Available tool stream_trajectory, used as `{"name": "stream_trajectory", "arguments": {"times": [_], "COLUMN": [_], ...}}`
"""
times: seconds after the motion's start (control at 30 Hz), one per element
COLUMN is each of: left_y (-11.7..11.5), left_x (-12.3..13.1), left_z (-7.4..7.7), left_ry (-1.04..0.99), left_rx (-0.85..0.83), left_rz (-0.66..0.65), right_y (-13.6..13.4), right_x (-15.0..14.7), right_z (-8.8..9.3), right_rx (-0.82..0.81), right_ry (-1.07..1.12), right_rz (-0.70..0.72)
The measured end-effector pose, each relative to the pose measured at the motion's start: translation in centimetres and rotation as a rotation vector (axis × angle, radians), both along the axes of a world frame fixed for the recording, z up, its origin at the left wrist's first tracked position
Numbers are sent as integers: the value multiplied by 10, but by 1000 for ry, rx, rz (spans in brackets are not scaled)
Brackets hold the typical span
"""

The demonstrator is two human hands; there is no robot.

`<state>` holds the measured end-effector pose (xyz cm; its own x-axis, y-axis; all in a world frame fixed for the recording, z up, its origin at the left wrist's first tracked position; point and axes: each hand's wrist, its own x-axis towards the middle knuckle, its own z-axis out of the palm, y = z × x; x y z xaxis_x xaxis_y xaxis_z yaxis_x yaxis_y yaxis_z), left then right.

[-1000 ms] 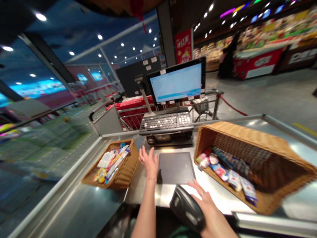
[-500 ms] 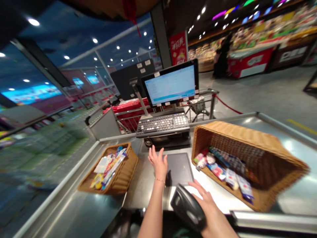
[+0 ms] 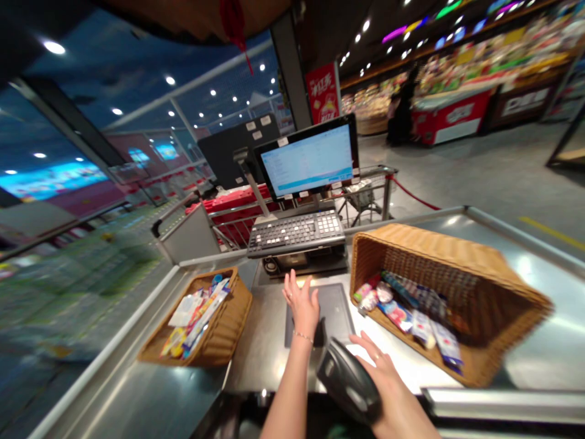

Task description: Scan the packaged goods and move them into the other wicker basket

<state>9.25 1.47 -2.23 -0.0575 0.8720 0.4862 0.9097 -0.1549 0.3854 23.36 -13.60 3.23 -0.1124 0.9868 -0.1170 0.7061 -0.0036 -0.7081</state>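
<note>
Over the dark scanner plate (image 3: pixel 336 311) on the steel tabletop (image 3: pixel 256 360), head view: left hand (image 3: pixel 301 305) raised, fingers spread, nothing held, thin bracelet at the wrist, palm side overlapping the plate. Right hand (image 3: pixel 382 373) just right of the plate, well apart from the left, fingers spread over a white sheet (image 3: pixel 402 378), ring on one finger. Black handheld barcode scanner (image 3: pixel 348 381) against that hand, near edge of the plate; cannot tell if gripped. Right of the plate, large wicker basket (image 3: pixel 411 256) tilted, mouth toward the person, mixed packets (image 3: pixel 402 314) lying at the mouth. Left of the plate, small wicker basket (image 3: pixel 228 320) upright, packed with slim packets (image 3: pixel 196 320). Beyond the plate, keyboard (image 3: pixel 297 235) and lit monitor (image 3: pixel 306 161).
</note>
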Motion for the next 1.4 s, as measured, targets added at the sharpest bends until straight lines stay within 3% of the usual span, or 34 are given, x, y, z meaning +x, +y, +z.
{"name": "stream_trajectory", "arguments": {"times": [0.13, 0.3, 0.43, 0.9, 1.07, 1.4], "left_y": [-2, -6, -10, -17, -19, -20], "left_x": [8, 21, 34, 61, 68, 80], "left_z": [-1, -7, -18, -27, -38, -60], "left_ry": [-14, -33, -45, -51, -36, -26], "left_rx": [-30, -68, -116, -201, -213, -304], "left_rz": [-16, -71, -131, -231, -258, -283], "right_y": [-2, -8, -9, -5, -2, -2], "right_x": [4, 12, 17, 20, 18, 20], "right_z": [-4, -9, -9, -15, -25, -21], "right_rx": [-11, 66, 29, 50, 51, 54], "right_ry": [95, 128, 160, 206, 206, 190], "right_rz": [-52, 8, 23, -108, -156, -153]}}
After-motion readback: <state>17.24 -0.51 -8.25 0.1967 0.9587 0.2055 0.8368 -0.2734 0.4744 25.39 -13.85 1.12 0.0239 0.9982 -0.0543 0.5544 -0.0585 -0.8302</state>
